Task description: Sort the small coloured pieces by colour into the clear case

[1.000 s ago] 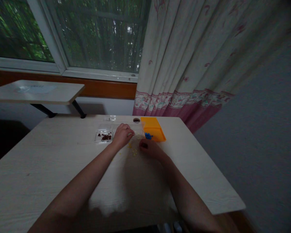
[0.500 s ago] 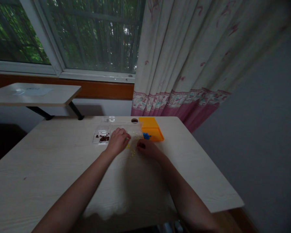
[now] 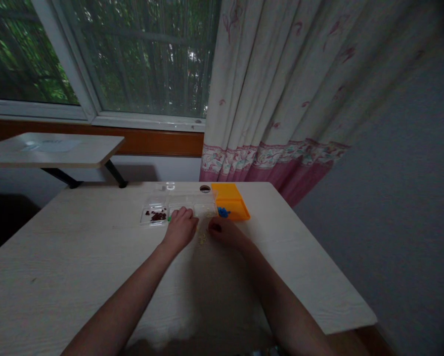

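Slid left since a moment ago: left hand point(image 3: 181, 228), now curled at the clear tray point(image 3: 203, 203), grip impossible to tell. Right hand point(image 3: 225, 232) loosely clenched beside loose yellow beads point(image 3: 203, 239) on table point(image 3: 77, 257). Dark beads point(image 3: 157, 216) apparently sorted already; a few yellow left outside.

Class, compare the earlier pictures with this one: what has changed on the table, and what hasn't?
The left hand drew back slightly from over the clear tray to its near edge. The right hand stayed by the pale pieces on the table; the tray, orange box and blue pieces did not move.
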`<state>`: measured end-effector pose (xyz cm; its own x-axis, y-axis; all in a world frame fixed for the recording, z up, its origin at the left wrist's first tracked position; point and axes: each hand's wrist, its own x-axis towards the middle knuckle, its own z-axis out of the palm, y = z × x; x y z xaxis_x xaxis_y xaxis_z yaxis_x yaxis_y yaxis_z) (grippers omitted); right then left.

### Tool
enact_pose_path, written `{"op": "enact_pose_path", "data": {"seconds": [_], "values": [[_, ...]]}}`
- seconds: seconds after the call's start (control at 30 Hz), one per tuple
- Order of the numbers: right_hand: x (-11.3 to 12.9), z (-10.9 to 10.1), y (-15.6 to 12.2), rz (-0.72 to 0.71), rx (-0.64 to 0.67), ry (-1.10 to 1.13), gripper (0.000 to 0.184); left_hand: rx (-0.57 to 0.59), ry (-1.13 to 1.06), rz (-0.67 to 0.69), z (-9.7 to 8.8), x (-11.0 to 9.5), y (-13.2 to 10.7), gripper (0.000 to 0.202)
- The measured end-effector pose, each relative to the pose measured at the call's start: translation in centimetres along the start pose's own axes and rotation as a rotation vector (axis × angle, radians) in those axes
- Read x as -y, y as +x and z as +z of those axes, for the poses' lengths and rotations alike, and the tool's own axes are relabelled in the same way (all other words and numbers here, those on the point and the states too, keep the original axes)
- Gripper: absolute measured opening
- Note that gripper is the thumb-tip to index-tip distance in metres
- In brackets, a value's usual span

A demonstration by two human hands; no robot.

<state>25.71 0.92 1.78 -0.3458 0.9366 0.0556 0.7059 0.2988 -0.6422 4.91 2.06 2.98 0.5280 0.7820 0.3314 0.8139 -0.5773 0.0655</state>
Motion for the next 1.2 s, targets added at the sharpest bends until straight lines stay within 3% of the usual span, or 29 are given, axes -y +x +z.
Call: {"op": "enact_pose_path", "data": {"seconds": [0.53, 0.93, 1.2], "values": [[0.0, 0.0, 0.0, -0.007, 0.012, -0.005, 0.006, 0.001, -0.055, -0.032, 0.1, 0.3, 0.0, 0.019], [-0.2, 0.1, 0.2, -0.031, 0.000, 0.022, 0.005, 0.015, 0.021, -0.042, 0.4, -0.3, 0.9, 0.016], [-0.1, 0.1, 0.3, -0.028, -0.021, 0.024, 0.004, 0.021, -0.033, -0.102, 0.4, -0.6, -1.0, 0.022]]}}
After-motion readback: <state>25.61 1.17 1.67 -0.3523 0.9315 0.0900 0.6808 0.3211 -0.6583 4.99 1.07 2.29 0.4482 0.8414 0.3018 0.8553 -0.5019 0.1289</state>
